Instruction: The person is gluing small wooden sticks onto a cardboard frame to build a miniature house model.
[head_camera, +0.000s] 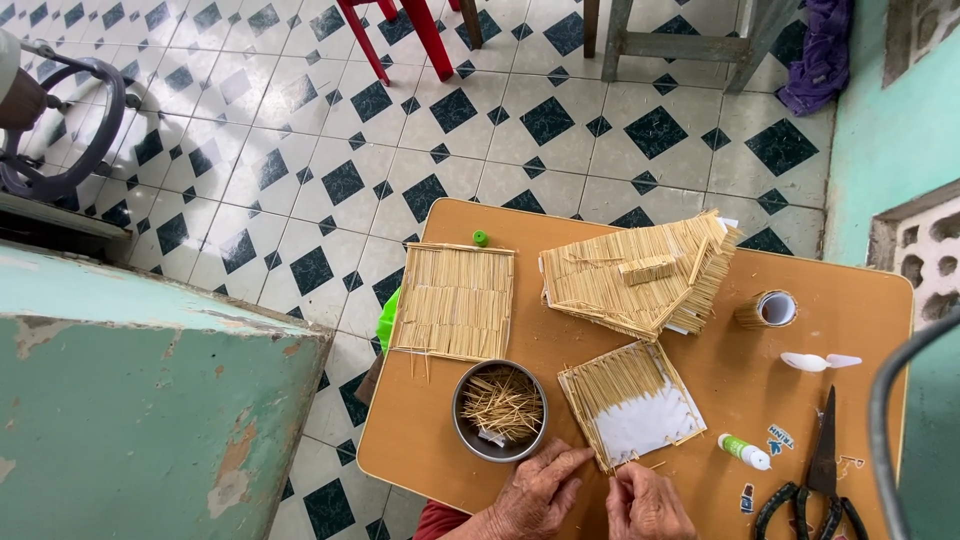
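My left hand (540, 495) rests on the wooden table (870, 330) just below a round metal tin (499, 410) full of toothpicks, its fingers curled toward my right hand. My right hand (645, 505) pinches something thin, seemingly a toothpick, at the near edge of a square white card panel (632, 402) half covered with glued toothpicks. A finished toothpick panel (455, 300) lies at the left. A stack of toothpick panels shaped like a roof (635, 272) lies at the back.
A glue bottle (745, 451), black scissors (822, 470), a tape roll (768, 309), a white clip-like piece (818, 361) and a green cap (480, 238) lie on the table. A teal cabinet (150, 410) stands left. Red chair legs (400, 35) stand on the tiled floor.
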